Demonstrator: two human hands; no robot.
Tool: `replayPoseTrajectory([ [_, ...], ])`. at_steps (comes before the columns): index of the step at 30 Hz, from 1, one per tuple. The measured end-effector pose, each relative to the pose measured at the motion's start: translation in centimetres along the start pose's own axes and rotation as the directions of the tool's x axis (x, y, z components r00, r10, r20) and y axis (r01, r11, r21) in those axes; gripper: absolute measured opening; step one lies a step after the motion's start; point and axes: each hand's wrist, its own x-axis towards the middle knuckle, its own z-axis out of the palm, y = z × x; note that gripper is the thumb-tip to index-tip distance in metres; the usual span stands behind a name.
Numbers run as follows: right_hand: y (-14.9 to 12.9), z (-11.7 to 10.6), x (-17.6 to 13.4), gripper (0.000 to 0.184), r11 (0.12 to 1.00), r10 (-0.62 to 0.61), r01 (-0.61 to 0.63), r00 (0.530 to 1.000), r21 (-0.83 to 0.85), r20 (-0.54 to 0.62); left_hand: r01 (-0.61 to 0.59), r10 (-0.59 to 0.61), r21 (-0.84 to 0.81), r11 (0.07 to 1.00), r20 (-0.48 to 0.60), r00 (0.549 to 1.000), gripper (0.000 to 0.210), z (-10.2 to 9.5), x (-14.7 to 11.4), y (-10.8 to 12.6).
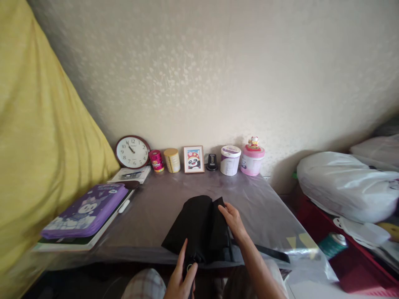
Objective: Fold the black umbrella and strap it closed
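Observation:
A black folding umbrella [196, 224], its canopy collapsed but loose, lies over the front edge of the table, with the handle end toward me. My left hand [181, 276] is closed around the handle at the bottom, index finger and thumb pointing up along it. A pale ring shows on the handle beside the thumb. Pinched between the fingers of my right hand [232, 218] is a fold of the canopy on its right side. A black strap [272, 252] trails off to the right across the table edge.
The table [149, 207] has a clear cover. Along the wall stand a clock [132, 152], tins [172, 161], a framed panda picture [193, 160] and tubs [230, 161]. Left lies a purple case [85, 211] on books. Right of the table, a red bin [358, 265] sits below white bags [346, 185].

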Motion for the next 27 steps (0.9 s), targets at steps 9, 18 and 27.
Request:
replayPoseTrajectory([
  [9,-0.3,5.1,1.1,0.043,1.000,0.008,-0.009,0.996,0.010,0.084,-0.105,0.116,0.254,0.961,-0.028,0.993,0.067,-0.7,0.7,-1.0],
  [18,1.3,7.7,1.4,0.040,0.973,0.029,-0.003,0.993,-0.230,0.111,-0.050,0.062,0.226,0.973,-0.047,0.997,0.081,-0.2,0.2,-0.8],
  [27,0.8,8.7,-0.8,0.033,0.763,-0.231,0.272,0.962,-0.586,0.147,-0.027,0.046,0.370,0.928,-0.041,0.998,0.070,-0.3,0.4,-1.6],
])
